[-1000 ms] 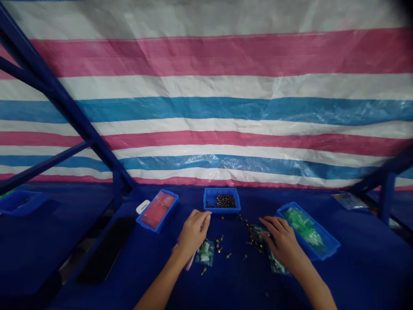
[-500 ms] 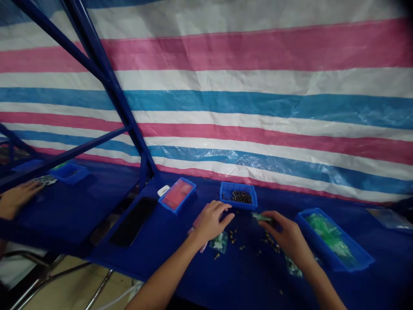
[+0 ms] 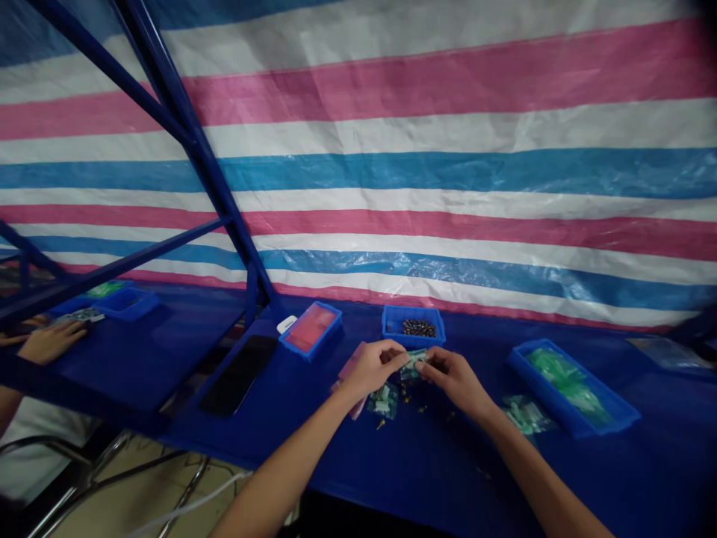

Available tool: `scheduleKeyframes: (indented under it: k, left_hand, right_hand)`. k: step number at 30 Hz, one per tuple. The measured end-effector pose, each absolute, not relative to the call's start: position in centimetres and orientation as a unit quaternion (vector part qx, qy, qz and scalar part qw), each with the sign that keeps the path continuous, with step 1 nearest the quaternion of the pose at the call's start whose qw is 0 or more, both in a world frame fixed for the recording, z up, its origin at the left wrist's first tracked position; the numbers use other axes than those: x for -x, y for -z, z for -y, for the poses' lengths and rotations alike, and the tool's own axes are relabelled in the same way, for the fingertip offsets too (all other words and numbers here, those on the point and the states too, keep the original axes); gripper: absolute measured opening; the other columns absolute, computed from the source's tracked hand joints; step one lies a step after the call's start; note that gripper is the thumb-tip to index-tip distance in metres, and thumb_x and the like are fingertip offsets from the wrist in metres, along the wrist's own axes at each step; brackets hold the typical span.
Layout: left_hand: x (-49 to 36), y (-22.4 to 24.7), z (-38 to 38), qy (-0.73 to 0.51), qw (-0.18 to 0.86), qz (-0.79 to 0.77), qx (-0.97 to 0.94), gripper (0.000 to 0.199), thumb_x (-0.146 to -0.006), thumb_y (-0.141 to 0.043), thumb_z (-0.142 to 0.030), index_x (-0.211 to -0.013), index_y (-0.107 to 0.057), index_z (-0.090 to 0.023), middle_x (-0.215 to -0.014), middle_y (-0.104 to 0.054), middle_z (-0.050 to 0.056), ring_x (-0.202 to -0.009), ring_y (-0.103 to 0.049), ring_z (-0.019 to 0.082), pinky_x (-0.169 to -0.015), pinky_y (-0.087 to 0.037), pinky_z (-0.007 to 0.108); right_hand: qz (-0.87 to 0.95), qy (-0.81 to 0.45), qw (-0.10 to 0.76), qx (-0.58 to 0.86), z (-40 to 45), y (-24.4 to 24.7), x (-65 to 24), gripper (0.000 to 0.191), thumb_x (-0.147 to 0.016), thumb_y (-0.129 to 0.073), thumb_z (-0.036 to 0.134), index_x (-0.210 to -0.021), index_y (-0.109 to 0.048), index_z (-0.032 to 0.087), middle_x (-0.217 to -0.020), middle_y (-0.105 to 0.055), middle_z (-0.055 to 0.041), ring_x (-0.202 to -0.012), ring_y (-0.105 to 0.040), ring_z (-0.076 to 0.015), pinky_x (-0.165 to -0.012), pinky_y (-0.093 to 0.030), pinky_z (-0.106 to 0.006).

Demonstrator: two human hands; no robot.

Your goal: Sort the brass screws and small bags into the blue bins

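A small clear greenish plastic bag (image 3: pixel 413 364) is pinched between both hands over the blue table. My left hand (image 3: pixel 376 369) grips its left edge, and my right hand (image 3: pixel 455 379) has closed on its right side. Under my left forearm and wrist lie pink bags (image 3: pixel 352 366), partly hidden. Another small bag with pale pieces (image 3: pixel 383 401) rests just below my left hand. Loose brass-coloured screw-like pieces (image 3: pixel 421 408) are scattered beneath my hands. Right behind them stands a blue bin with dark and brassy small parts (image 3: pixel 419 327).
To the left are a blue bin of pink bags (image 3: pixel 311 330), a white case (image 3: pixel 286 324) and a black phone (image 3: pixel 238 375). On the right, a bag of pale pieces (image 3: pixel 525 415) lies beside a blue bin of green bags (image 3: pixel 571 386). A co-worker's hand (image 3: pixel 51 341) is far left.
My right hand has moved left with the small bag, bringing it to my left hand. The left fingers, spread before, now hold the bag too. The view has shifted slightly.
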State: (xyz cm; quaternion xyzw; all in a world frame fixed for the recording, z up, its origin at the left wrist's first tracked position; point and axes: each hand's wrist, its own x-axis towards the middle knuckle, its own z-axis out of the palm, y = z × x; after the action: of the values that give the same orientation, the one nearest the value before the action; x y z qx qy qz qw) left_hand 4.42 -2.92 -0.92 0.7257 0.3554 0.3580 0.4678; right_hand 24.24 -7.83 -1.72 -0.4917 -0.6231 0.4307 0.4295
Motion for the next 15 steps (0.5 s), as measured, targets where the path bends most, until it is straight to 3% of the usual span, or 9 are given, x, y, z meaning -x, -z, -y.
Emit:
scheduleKeyframes:
  k: [7,12,15]
  left_hand:
    - [-4.27,1.40,2.71,-0.357,0.425,-0.334,-0.762,0.010,-0.082,-0.069,-0.027,-0.081,-0.065,-0.018,-0.084,-0.070,0.002,-0.073,-0.062,0.014,-0.065,-0.046,0.023]
    - [-4.19,1.49,2.71,-0.405,0.296,-0.289,-0.815,0.012,-0.083,-0.064,-0.009,-0.078,-0.065,-0.019,-0.107,-0.067,0.004,-0.098,-0.061,0.018,-0.087,-0.049,0.032]
    - [-3.99,1.77,2.38,-0.419,0.224,-0.283,-0.833,0.015,-0.085,-0.063,-0.009,-0.078,-0.067,-0.021,-0.115,-0.064,0.005,-0.101,-0.058,0.019,-0.087,-0.050,0.036]
  right_hand:
    - [0.658,-0.364,0.475,0.457,7.52,1.65,-24.47,0.022,-0.085,-0.065,0.041,-0.095,-0.065,0.021,-0.099,-0.064,-0.0049,-0.095,-0.060,-0.0201,-0.088,-0.046,-0.034]
    - [0.676,-0.351,0.477,0.439,7.32,1.77,-24.59,0.017,-0.088,-0.063,0.036,-0.081,-0.069,0.022,-0.117,-0.063,-0.0064,-0.111,-0.059,-0.0220,-0.100,-0.042,-0.038]
    - [0.684,-0.339,0.479,0.434,7.30,1.65,-24.39,0.021,-0.088,-0.062,0.035,-0.074,-0.071,0.023,-0.120,-0.063,-0.0060,-0.115,-0.058,-0.0223,-0.102,-0.040,-0.039]
